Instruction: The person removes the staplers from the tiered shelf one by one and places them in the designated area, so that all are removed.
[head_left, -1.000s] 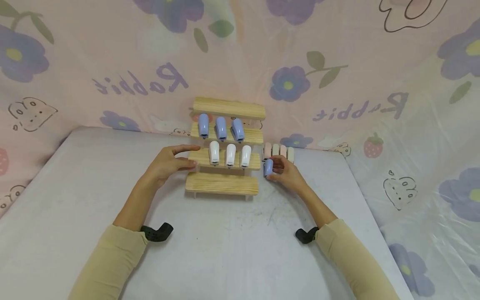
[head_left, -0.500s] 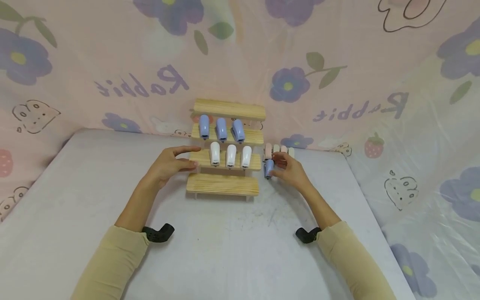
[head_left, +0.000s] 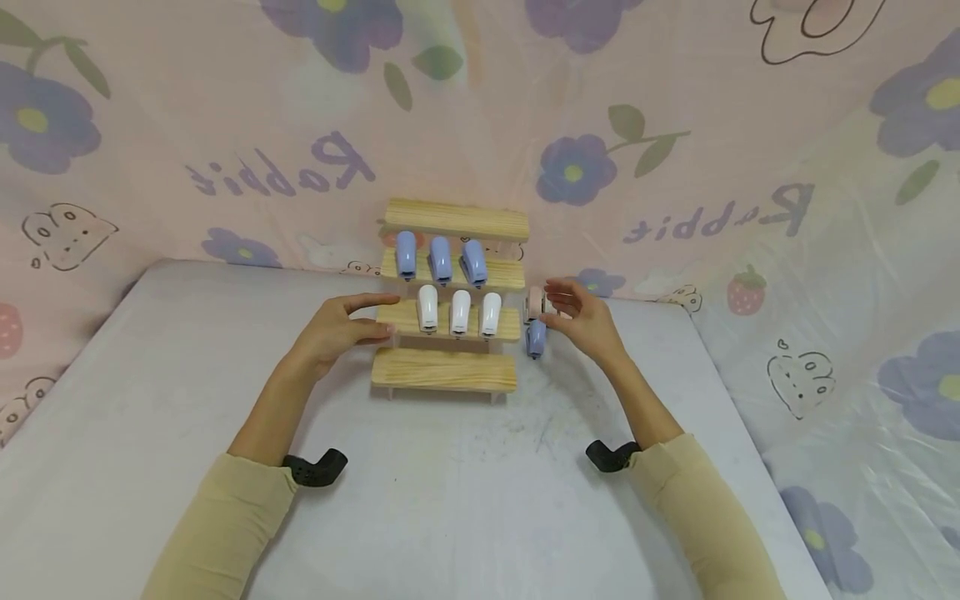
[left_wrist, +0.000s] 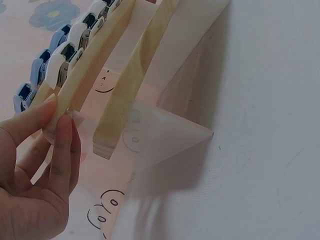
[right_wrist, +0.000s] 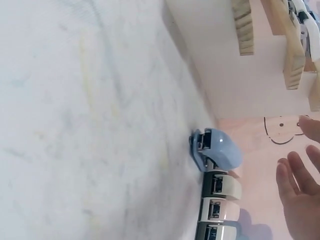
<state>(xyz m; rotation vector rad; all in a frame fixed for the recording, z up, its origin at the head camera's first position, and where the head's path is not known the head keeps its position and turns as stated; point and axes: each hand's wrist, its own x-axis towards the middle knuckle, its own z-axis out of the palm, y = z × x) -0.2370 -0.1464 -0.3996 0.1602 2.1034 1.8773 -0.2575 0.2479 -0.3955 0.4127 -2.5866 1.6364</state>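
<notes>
Blue stapler sits on the white surface, pink stapler just far of it, wooden rack left, floral sheeting behind; my right hand is spread apart, left hand pinching the rack.

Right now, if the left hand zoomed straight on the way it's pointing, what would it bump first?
The wooden plank: the left hand pinches its left end, so that comes first. Farther along, the leftmost white stapler looks next in line, though the heights are hard to judge.
</notes>
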